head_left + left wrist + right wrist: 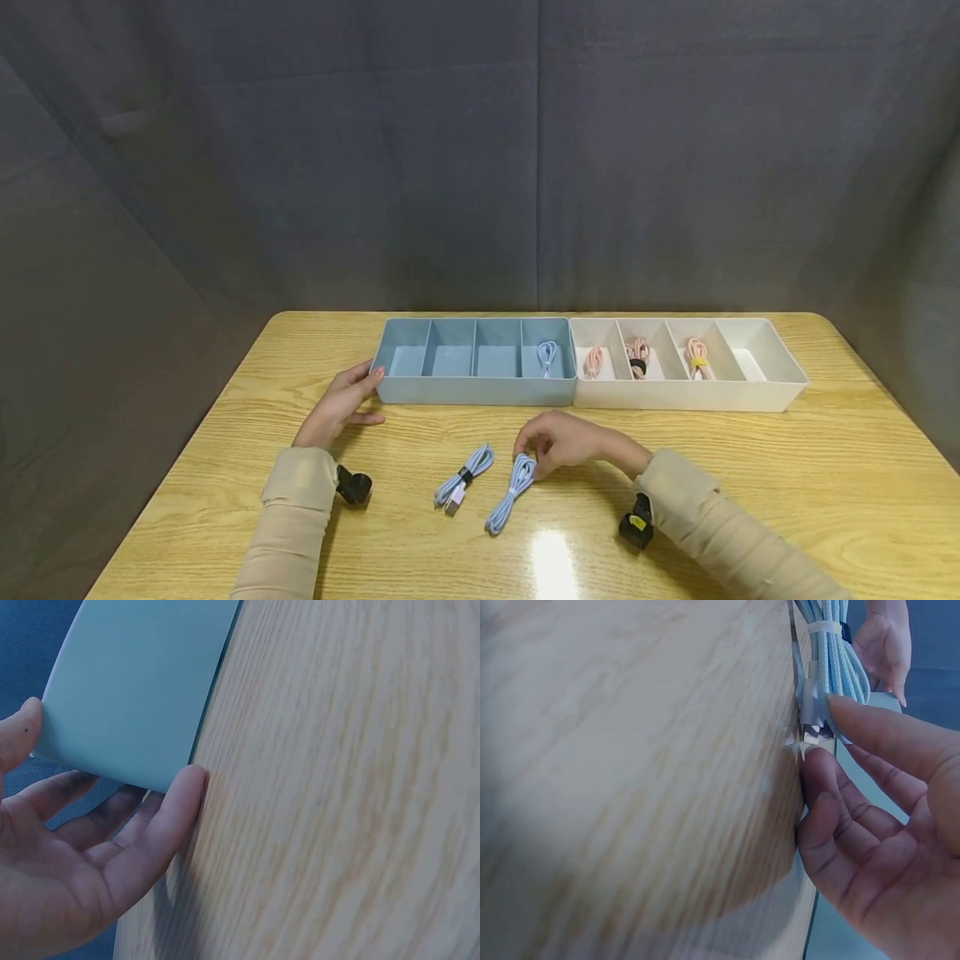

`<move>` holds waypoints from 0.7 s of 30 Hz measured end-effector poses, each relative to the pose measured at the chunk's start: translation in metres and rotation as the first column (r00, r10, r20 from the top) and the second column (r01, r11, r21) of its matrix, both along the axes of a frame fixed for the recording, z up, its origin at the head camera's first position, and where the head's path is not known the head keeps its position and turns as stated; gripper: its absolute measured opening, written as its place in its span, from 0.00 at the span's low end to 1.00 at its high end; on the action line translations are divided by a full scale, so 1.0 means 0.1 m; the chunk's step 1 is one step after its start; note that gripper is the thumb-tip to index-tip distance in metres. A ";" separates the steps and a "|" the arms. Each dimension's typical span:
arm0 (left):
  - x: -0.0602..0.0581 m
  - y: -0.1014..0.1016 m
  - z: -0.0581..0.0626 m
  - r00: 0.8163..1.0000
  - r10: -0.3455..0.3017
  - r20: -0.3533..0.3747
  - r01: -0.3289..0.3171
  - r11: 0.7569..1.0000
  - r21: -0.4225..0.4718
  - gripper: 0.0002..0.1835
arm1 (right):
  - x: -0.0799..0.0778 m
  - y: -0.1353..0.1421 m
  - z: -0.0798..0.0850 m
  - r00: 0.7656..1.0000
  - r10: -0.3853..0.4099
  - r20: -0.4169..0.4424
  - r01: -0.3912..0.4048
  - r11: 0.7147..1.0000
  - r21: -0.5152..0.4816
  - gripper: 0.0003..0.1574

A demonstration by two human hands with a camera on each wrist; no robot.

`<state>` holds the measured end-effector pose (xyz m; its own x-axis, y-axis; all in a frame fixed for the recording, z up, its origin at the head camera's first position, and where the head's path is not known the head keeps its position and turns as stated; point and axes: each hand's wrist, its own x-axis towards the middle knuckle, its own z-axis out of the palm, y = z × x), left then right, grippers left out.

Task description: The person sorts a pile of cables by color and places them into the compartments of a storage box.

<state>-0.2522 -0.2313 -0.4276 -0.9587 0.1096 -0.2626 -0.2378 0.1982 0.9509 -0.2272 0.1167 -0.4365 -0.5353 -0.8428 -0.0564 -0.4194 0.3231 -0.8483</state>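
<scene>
My left hand (347,402) rests at the left end of a blue divided box (472,390), thumb at the rim and loosely bent fingers against the end wall. My right hand (566,437) pinches the far end of a bundled light-blue cable (513,496) between thumb and forefinger. In the right wrist view a white tie (825,627) wraps this cable, and its metal plug (817,735) sits by the fingertips. Left of it on the table lies another light-blue cable (459,483) with a black tie and a visible USB plug.
A coiled blue cable (547,354) lies in the blue box's rightmost compartment. Adjoining on the right is a white divided box (690,395); its first three compartments hold pink cables (699,357). Both boxes stand along the back of the wooden table (405,550), before a dark curtain (480,167).
</scene>
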 end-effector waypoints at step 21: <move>-0.04 0.00 -0.05 1.000 0.013 -0.003 -0.013 1.000 -0.006 0.31 | 0.02 0.14 0.03 0.998 0.019 0.067 -0.021 1.000 0.020 0.05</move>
